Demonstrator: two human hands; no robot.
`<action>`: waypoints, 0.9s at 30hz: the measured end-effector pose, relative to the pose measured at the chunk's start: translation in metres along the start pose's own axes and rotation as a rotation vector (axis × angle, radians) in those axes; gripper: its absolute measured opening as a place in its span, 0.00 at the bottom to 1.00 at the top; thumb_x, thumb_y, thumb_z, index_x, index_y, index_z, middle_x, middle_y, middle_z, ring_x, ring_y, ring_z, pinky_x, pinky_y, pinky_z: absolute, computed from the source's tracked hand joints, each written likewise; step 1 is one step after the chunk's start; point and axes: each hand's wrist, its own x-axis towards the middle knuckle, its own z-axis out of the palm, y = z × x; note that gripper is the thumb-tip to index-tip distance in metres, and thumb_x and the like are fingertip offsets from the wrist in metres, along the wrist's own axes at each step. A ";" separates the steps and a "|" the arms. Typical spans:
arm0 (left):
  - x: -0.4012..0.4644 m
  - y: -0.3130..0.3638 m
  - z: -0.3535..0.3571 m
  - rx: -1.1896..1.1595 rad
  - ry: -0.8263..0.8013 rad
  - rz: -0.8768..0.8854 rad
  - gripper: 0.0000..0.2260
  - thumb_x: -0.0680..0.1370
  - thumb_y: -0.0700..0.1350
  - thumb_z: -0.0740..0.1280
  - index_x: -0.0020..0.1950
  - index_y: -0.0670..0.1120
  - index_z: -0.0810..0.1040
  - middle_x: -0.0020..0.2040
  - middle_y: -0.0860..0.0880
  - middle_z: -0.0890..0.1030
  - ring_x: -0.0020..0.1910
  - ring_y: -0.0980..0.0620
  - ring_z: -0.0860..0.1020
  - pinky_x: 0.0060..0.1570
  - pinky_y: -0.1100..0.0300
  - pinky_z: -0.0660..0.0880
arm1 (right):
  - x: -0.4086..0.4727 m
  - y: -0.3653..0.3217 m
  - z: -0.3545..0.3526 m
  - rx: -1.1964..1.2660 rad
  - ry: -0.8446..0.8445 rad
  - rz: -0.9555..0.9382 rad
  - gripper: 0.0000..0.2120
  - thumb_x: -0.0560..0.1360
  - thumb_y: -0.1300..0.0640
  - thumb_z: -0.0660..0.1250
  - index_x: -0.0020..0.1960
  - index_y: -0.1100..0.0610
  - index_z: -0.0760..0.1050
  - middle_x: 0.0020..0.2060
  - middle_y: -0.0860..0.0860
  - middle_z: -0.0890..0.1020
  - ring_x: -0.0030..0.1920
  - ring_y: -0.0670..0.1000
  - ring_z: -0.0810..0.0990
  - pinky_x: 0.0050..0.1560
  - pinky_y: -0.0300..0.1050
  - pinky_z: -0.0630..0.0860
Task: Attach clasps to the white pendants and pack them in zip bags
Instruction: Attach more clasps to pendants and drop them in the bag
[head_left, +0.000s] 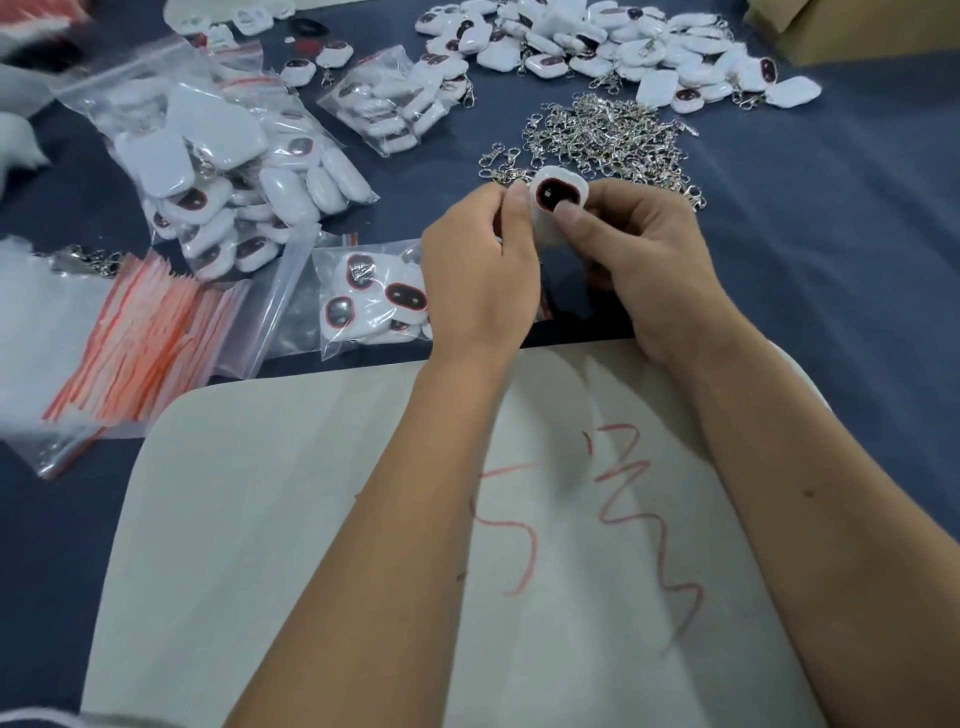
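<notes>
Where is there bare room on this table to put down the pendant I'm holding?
Bare blue cloth lies right of the clasp pile and your right hand. The white board under your forearms is free too. Left is crowded with filled zip bags and empty bags.

Left hand (480, 275) and right hand (641, 260): bare, no gloves, rings or watch seen. Both forearms bare to the near frame edge, no sleeve in view. Nails short, unpainted. Small dark mark on right forearm.
</notes>
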 end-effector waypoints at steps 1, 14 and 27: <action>0.000 0.000 0.000 0.013 -0.011 0.005 0.18 0.85 0.45 0.61 0.35 0.44 0.67 0.29 0.54 0.67 0.31 0.54 0.65 0.37 0.56 0.61 | 0.001 0.000 0.000 0.006 0.002 0.013 0.07 0.79 0.54 0.70 0.42 0.51 0.83 0.33 0.49 0.77 0.33 0.47 0.71 0.32 0.41 0.68; -0.003 0.005 -0.002 -0.073 -0.064 -0.036 0.08 0.82 0.46 0.67 0.46 0.47 0.83 0.40 0.56 0.82 0.42 0.56 0.78 0.48 0.59 0.74 | 0.001 -0.002 0.006 -0.055 0.033 0.067 0.08 0.79 0.56 0.68 0.45 0.58 0.83 0.34 0.53 0.77 0.34 0.50 0.73 0.30 0.40 0.69; -0.021 0.020 0.015 -0.043 0.154 0.054 0.08 0.81 0.42 0.69 0.45 0.40 0.82 0.40 0.48 0.83 0.42 0.47 0.79 0.47 0.52 0.74 | 0.003 -0.001 0.000 0.054 0.002 0.070 0.10 0.79 0.55 0.65 0.42 0.49 0.84 0.36 0.52 0.80 0.37 0.53 0.74 0.38 0.45 0.70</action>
